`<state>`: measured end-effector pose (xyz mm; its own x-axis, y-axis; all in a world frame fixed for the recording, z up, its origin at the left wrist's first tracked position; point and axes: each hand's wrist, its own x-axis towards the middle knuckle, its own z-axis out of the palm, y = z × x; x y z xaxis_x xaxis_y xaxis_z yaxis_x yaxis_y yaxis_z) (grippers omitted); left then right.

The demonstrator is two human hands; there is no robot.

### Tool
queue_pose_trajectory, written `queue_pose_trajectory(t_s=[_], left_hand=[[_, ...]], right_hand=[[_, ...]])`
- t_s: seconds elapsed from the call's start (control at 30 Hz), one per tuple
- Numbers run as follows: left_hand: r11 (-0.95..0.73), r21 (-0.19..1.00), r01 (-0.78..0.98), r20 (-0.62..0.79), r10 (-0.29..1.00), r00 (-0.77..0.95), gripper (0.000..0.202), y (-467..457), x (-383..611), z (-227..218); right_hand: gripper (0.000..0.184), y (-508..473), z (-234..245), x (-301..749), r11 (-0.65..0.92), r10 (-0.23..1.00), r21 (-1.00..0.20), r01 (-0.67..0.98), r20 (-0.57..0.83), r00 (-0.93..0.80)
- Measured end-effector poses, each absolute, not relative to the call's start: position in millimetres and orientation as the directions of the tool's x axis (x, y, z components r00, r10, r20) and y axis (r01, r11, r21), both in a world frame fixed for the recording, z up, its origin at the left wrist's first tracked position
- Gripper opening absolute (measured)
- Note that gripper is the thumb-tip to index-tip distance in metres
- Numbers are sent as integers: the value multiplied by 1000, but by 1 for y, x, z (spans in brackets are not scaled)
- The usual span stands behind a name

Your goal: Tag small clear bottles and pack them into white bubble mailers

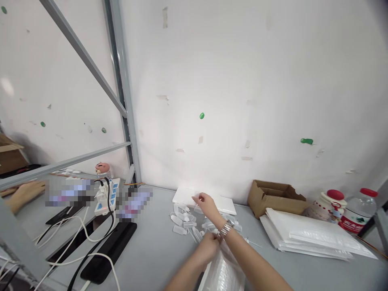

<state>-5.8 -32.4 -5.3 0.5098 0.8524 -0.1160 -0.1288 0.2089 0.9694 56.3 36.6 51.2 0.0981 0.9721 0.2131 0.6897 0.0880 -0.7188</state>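
Observation:
My left hand (209, 247) is closed on the upper edge of a white bubble mailer (226, 268), which lies at the table's front below my arms. My right hand (206, 205), with a metal watch on the wrist, reaches across above it. Its thumb and fingers are curled together over the flat white cards or boxes (183, 196) by the wall; whatever is between them is too small to tell. Around and below that hand lie several small whitish plastic pieces with thin cords (179, 230), partly hidden by my right forearm.
At right are a stack of white bubble mailers (312, 232), a cardboard box (268, 198), a red-lidded jar (329, 204) and a bottle (359, 210). At left are a black power bank (109, 252), cables, a power strip (107, 197) and a metal frame (123, 81). Another person's hand (26, 196) shows beyond.

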Motion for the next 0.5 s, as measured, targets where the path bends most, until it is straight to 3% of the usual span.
queue_pose_trajectory(t_s=[0.1,0.17,0.33,0.5], left_hand=[[252,959,-131,-170,877,449,32,-28,-9,-1],[262,949,-178,-170,895,412,37,-27,-11,4],[259,909,-326,-113,907,406,44,-31,-12,13],[193,940,-281,-86,931,354,44,-34,-9,10]], right_hand=[[39,-1,59,77,156,966,-792,590,247,76],[49,-29,56,92,240,938,-870,430,322,128],[41,-73,33,117,194,890,-860,473,357,285],[41,-80,15,111,160,916,-893,420,293,275]])
